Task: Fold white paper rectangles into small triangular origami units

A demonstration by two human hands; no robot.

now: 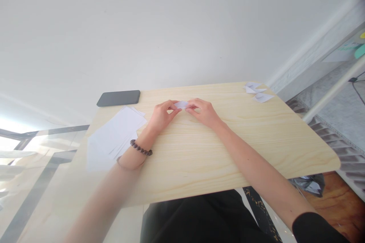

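A small folded piece of white paper (181, 104) is held between my two hands over the middle of the table. My left hand (164, 114) pinches its left end between thumb and fingers. The right end is gripped the same way by my right hand (203, 111). The fingertips cover both ends, so the full shape of the fold is hidden. Left of my left wrist lies a spread of white paper sheets (114, 136). Several folded white paper pieces (255, 90) rest near the far right corner.
The light wood table (194, 159) stands against a pale wall (171, 26). A dark phone-like slab (118, 98) lies at its far left corner. Beneath the right side, a dark plastic bag (309, 185) sits on the floor. A pale pole (333, 89) slants past the table's right edge.
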